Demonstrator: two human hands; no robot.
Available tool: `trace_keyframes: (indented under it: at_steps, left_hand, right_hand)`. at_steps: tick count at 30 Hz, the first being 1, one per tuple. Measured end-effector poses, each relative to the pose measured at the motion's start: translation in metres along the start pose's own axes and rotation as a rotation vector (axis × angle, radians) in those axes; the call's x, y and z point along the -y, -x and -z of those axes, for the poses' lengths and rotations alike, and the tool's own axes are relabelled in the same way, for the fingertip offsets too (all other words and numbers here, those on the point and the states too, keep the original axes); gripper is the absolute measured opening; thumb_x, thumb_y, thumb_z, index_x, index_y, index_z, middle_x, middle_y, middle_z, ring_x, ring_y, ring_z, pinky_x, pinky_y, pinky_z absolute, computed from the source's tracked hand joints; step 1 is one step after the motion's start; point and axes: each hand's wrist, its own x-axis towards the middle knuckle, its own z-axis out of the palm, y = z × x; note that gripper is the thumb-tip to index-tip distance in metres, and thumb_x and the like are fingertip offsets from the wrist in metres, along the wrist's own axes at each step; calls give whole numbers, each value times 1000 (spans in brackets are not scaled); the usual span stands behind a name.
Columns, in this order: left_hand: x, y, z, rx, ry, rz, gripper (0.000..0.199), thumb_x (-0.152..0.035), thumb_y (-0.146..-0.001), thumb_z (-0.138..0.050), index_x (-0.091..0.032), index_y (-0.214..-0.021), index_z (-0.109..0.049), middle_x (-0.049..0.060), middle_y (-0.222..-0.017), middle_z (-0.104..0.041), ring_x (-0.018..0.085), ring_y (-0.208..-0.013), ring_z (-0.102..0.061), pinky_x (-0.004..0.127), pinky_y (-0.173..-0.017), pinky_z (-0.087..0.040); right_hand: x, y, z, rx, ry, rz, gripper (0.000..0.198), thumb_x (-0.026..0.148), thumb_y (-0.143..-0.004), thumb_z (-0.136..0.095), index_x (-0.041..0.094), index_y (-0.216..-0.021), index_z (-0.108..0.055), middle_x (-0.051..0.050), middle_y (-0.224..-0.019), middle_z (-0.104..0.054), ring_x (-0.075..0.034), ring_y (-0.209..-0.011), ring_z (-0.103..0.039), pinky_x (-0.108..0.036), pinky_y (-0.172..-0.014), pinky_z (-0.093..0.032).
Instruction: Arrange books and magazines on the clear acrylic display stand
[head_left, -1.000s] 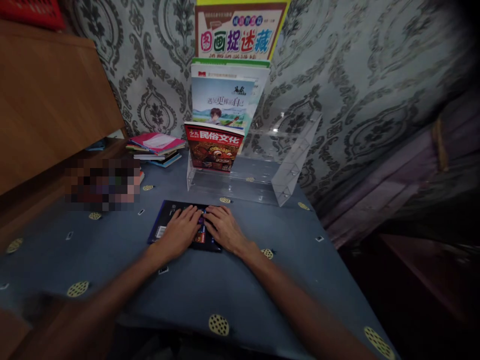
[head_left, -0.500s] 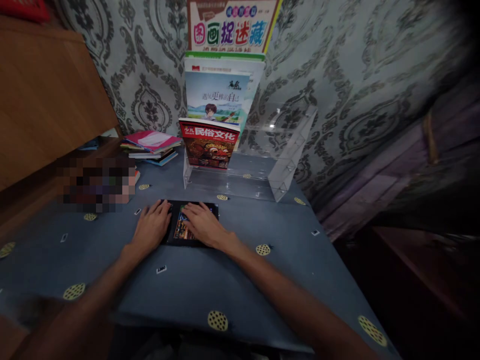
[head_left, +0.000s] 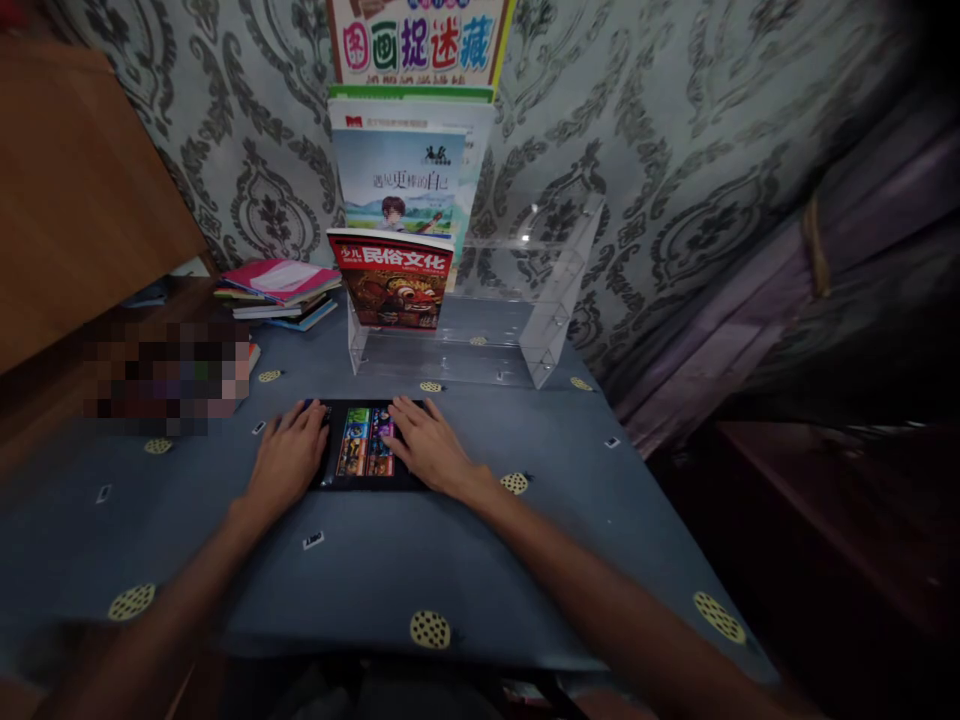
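A flat black book (head_left: pixel 367 443), or something shaped like one, lies on the blue tablecloth with columns of small bright pictures showing on its dark face. My left hand (head_left: pixel 289 448) rests flat over its left end, fingers stretched away from me. Across its right part lies my right hand (head_left: pixel 431 445), palm down with the fingers spread, the fingertips by the edge of the pictures. Both hands cover the ends of the book, and neither grips it.
Behind the book stands a clear acrylic rack (head_left: pixel 547 325) with a red-covered book (head_left: pixel 397 285), a blue-covered book (head_left: pixel 405 180) and others on its left side. A stack of books (head_left: pixel 281 285) and a blurred-out patch (head_left: pixel 169 375) are at the left. Patterned tablecloth (head_left: pixel 562 570) surrounds my arms.
My right hand has slid rightward over the book, uncovering more of the coloured pictures. My left hand stays at the left end. The whole view has shifted slightly.
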Motion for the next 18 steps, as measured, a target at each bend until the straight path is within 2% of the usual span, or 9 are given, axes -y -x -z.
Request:
trace_keyframes:
  at_steps: [7,11,14,18]
  left_hand:
    - [2,-4,-1,21,-46,-73,46,-18,-100,-30,-11,-138,-55,17,-146,-55,32,-145,-40,56,-113,-36]
    - [-10,-10,-4,40,23,-179,48,-15,-98,-32,-14,-142,-53,15,-150,-52,30,-147,-37,56,-114,-36]
    - [-27,-12,-7,41,123,-297,46,-23,-102,-33,-17,-144,-51,13,-152,-50,27,-148,-36,54,-115,-35]
    - [-42,-8,-9,81,226,-488,50,-45,-103,-39,-21,-146,-49,12,-156,-46,26,-148,-35,53,-118,-32]
  right_hand:
    - [-12,12,8,2,-24,-57,44,28,-104,-43,11,-144,-51,-18,-151,-50,-27,-146,-39,-54,-121,-28]
    - [-12,11,6,-22,-59,-68,43,29,-103,-45,13,-143,-53,-17,-151,-51,-25,-146,-39,-54,-121,-28]
    - [-11,11,7,-8,-70,-83,43,27,-103,-43,14,-143,-52,-17,-152,-50,-25,-146,-39,-55,-121,-27]
    - [-10,11,9,12,-85,-108,43,24,-104,-39,13,-144,-52,-16,-153,-49,-24,-147,-38,-52,-122,-25]
